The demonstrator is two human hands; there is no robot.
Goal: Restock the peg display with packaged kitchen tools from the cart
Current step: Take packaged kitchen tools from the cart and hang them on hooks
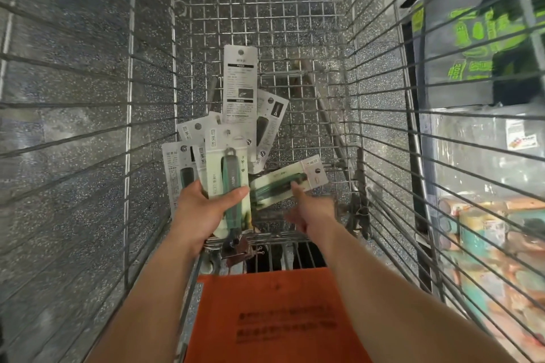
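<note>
Beyond the orange flap at the near end of the wire cart, the left hand grips a fan of carded kitchen-tool packs. Its thumb presses across the front pack and its fingers curl behind. That pack stands with its hang hole pointing away from the flap and shows a teal handle.

Farther from the flap and toward its right side, 1 lying pack rests low in the cart, just beside the fan. Its long axis runs crosswise, with the hang-hole end pointing right and slightly away from the flap. The right hand is the nearer of the 2 hands. One of its fingertips lies on the pack's near edge, but blur hides whether anything is pinched.

Counted, 7 packs show:
- 4 overlap at the left hand.
- 1 is a tall card with its printed back showing.
- 1 is a tilted card beside the tall card.
- 1 is the lying pack.

Whether the tall and tilted cards belong to the fan or lie loose, I cannot tell.

No peg display is in view, so this looks like the gathering stage. The next move likely calls for the right hand to close across the lying pack's short width. It would then swing the pack's long axis in line with the fan.
</note>
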